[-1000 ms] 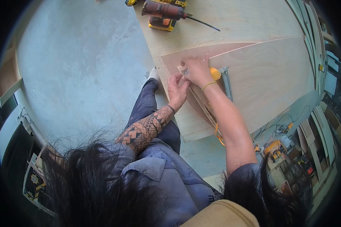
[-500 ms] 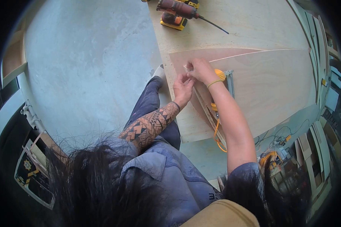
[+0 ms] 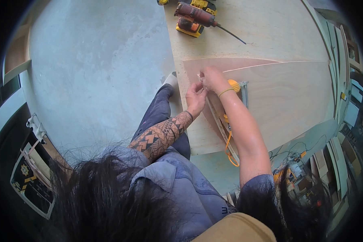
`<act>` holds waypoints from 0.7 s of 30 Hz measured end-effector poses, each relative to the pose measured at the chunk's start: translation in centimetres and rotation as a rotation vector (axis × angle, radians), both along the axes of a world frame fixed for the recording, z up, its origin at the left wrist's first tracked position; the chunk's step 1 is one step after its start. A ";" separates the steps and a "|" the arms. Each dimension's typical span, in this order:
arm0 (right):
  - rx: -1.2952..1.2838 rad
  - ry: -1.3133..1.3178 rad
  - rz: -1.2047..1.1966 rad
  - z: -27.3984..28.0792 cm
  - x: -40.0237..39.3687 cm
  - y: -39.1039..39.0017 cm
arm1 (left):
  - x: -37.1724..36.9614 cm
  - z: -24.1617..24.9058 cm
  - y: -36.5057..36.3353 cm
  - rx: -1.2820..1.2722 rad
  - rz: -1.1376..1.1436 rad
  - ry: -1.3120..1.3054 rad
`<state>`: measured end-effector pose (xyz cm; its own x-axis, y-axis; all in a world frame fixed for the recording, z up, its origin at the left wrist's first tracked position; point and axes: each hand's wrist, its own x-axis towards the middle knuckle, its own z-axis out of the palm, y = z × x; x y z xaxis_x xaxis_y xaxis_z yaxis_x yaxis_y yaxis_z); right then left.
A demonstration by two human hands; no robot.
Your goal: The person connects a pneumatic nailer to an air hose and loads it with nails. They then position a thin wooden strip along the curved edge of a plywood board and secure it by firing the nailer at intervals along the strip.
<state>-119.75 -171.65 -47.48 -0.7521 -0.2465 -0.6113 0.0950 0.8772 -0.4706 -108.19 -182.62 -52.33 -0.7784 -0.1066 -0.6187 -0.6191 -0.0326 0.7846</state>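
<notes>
My left hand (image 3: 196, 99) and my right hand (image 3: 214, 80) meet above the plywood, their fingers pinched around the far end of a thin wooden strip (image 3: 217, 116). From my fingers the strip slants back toward my body, past the sheet's near edge. The fingertips partly hide its end. Just right of my right hand lies a yellow and grey nail gun (image 3: 245, 93), partly covered by my forearm. An orange hose (image 3: 230, 155) trails from it. Below my hands is a thin plywood panel (image 3: 286, 88) with a curved edge.
A red-brown caulking-type tool (image 3: 197, 15) with a long thin nozzle lies beside yellow and black cordless tools (image 3: 188, 28) on the large plywood sheet (image 3: 266, 24). Wood offcuts (image 3: 343, 157) and cables (image 3: 298, 151) are at the right. A grey floor (image 3: 101, 60) spreads to the left.
The view has shifted slightly, so the bench and tools sit a little lower in the frame. My hands stay together at the strip's end, with only small finger movements.
</notes>
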 end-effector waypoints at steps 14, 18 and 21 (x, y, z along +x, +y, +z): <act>0.040 -0.038 -0.049 -0.3 0.6 0.0 | 0.3 -0.2 0.2 0.007 -0.011 -0.098; 0.047 -0.083 -0.068 0.2 0.2 0.0 | 0.4 -0.6 0.4 0.003 0.018 -0.090; 0.038 0.266 -0.129 1.3 2.2 0.2 | 0.2 -0.8 0.4 -0.023 -0.001 -0.092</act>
<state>-117.59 -171.41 -46.18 -0.9106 -0.1187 -0.3959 0.0851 0.8835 -0.4606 -107.95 -182.25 -53.17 -0.7184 -0.1211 -0.6850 -0.6888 -0.0144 0.7248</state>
